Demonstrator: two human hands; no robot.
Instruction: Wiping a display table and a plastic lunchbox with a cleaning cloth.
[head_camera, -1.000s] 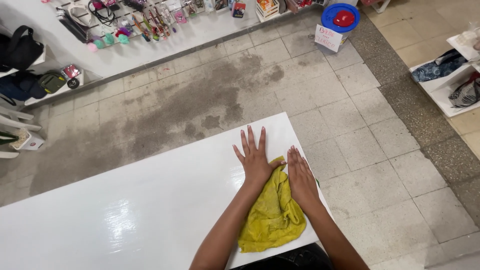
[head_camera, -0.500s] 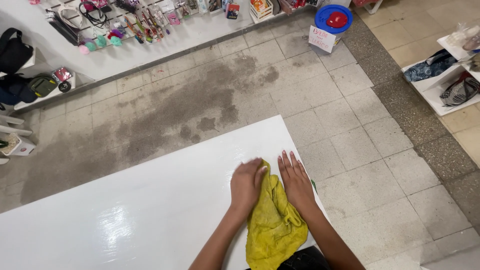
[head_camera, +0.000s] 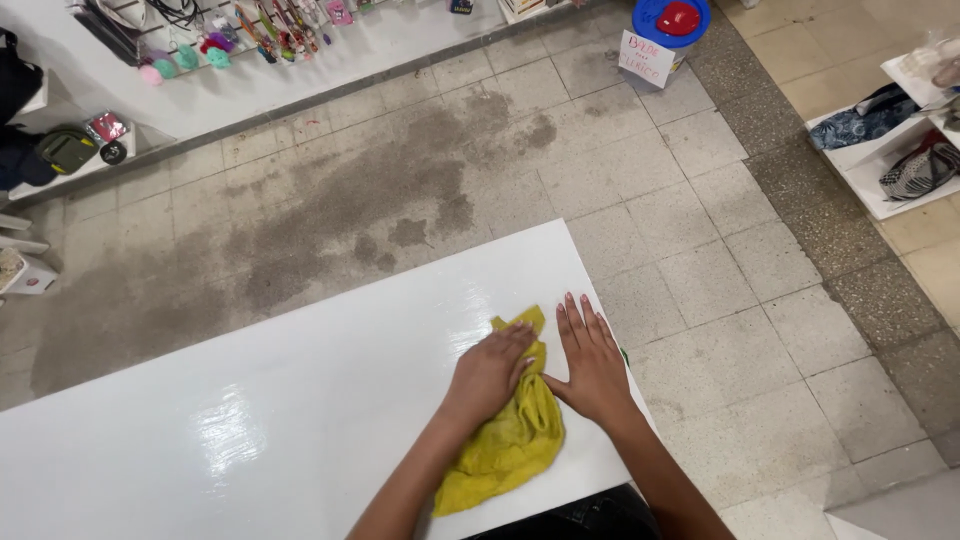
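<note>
Left hand: my left hand lies on the yellow cloth, fingers half-curled and bunching the upper part of the fabric under the palm; they press on it more than they pinch it.
Right hand: my right hand rests flat, fingers straight and spread, grasping nothing. Its thumb side touches the cloth's right edge while the fingers lie on bare tabletop, which pins that edge so the fabric does not slide.
Cloth: crumpled, lying near the right end of the white glossy table, its lower part trailing toward my body between my forearms, a small corner poking out past my left fingertips.
Table: shiny, with light glare to the left of my hands; the cloth sits close to the table's right edge.
Surroundings: tiled floor with a dark damp-looking stain beyond the table; a blue bucket with a red lid far off; shelves of small goods along the wall.
</note>
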